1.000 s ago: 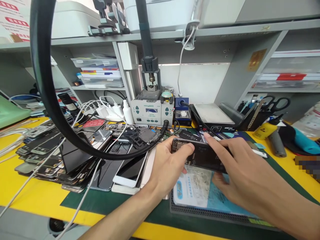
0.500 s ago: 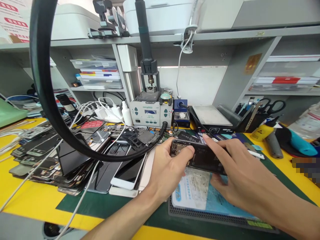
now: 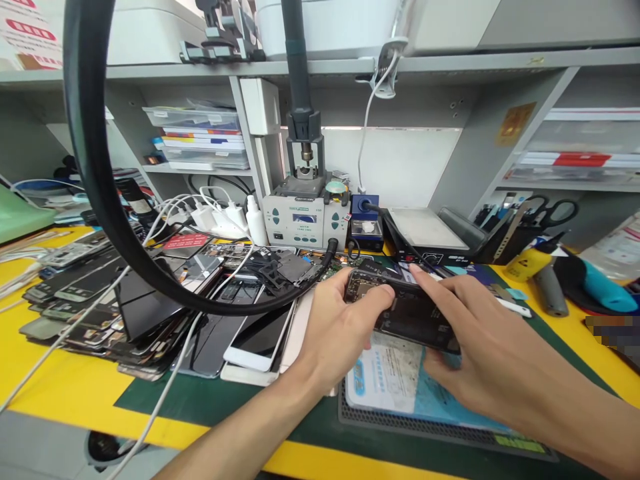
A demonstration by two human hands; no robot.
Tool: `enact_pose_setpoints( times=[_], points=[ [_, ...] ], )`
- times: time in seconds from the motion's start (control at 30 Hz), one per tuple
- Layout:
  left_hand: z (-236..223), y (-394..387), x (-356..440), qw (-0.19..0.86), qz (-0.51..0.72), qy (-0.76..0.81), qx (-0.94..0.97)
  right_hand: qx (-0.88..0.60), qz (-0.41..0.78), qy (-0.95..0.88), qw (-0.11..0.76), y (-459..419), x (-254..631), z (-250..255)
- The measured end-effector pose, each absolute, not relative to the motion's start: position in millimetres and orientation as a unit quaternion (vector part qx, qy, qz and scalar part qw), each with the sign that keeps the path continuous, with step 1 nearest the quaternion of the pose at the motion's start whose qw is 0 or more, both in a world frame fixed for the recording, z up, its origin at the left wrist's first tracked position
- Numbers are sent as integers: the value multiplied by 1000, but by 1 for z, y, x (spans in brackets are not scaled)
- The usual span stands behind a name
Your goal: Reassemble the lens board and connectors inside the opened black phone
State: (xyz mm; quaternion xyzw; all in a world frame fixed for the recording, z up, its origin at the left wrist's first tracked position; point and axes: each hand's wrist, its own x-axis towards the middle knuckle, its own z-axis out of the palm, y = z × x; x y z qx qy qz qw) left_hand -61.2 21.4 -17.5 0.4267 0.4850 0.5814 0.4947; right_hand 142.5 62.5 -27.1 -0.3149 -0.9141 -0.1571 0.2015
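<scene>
Both hands hold an opened black phone (image 3: 405, 313) with its inner parts showing, a little above a blue-and-white mat (image 3: 395, 387). My left hand (image 3: 335, 333) grips the phone's left end, thumb on top. From the right, my right hand (image 3: 480, 347) wraps the other end, with its index finger stretched along the phone's far edge.
A heap of phones and screens (image 3: 150, 313) covers the left of the yellow bench. A thick black hose (image 3: 95, 180) loops over it, with white cables (image 3: 165, 400) beside. A rework station (image 3: 305, 217) stands at the back. Scissors and tools (image 3: 530, 220) and a blue-handled tool (image 3: 600, 287) lie right.
The view shifted slightly. Both hands keep their grip on the phone, which has tipped a little, its left end now slightly higher.
</scene>
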Motion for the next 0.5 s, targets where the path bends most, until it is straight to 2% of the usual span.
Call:
enact_pose_setpoints(
  times=[0.37,0.43,0.5],
  points=[
    [-14,25,-80,494,541,489,473,-329,-136,-915,188,58,142,-20],
    [-15,23,-85,419,571,500,499,-332,-138,-913,192,58,144,-19],
    [-17,21,-89,257,587,508,576,-334,-140,-911,194,59,145,-19]
  ],
)
